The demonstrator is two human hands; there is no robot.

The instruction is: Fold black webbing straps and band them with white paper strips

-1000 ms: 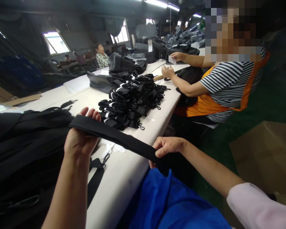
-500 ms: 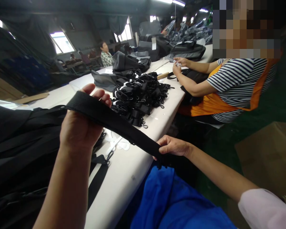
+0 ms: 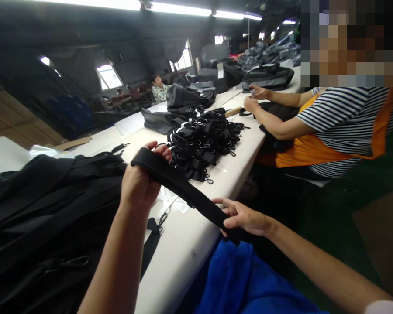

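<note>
A wide black strap is stretched slantwise between my two hands, above the table's near edge. Its upper end loops over my left hand, whose fingers curl round it from behind. Lower right, my right hand pinches the other end between thumb and fingers. The strap's tail below the right hand is dark and hard to make out. Beneath the strap, white strips lie on the table, beside a black strap with a metal snap hook.
A heap of bundled black straps with hooks sits mid-table. More black straps are piled at left. Grey-black bags stand farther back. Across the corner at right, a co-worker in an orange apron handles a small pale item.
The camera view has shifted, so the scene appears lower and farther right. My hands appear slightly closer together, with the strap still held between them. The right hand's index finger has lifted outward.
</note>
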